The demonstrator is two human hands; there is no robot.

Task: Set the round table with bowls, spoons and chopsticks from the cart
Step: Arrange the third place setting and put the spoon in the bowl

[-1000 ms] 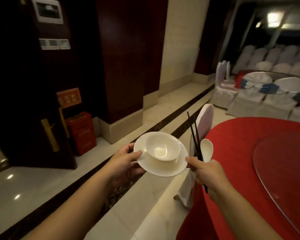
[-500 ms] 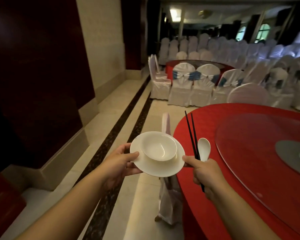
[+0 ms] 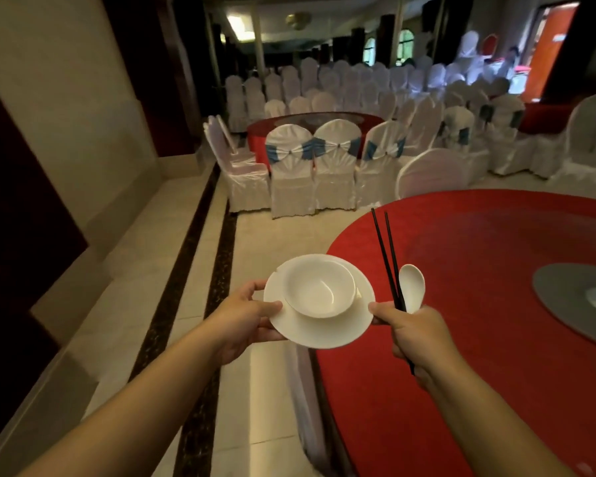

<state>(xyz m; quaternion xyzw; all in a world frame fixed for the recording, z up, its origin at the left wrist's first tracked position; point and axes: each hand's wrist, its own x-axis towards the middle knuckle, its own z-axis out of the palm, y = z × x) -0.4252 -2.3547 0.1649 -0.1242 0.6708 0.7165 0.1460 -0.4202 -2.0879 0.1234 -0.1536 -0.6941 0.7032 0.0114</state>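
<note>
Two hands full | left hand (image 3: 245,318) grips plate (image 3: 324,330) with bowl (image 3: 319,289) | right hand (image 3: 419,333) clamps chopsticks (image 3: 386,256), spoon (image 3: 412,287) | red round table (image 3: 462,256), probably bare

Both bare forearms reach forward from the near edge. Left hand (image 3: 245,316) at centre-left, thumb on top of what it grips, fingers curled beneath. Right hand (image 3: 419,330) just right of it, closed in a fist around its load, thumb pointing left, knuckles up.

One bowl (image 3: 319,291), one plate (image 3: 324,333), one spoon (image 3: 411,287), seemingly two chopsticks (image 3: 386,256).
</note>
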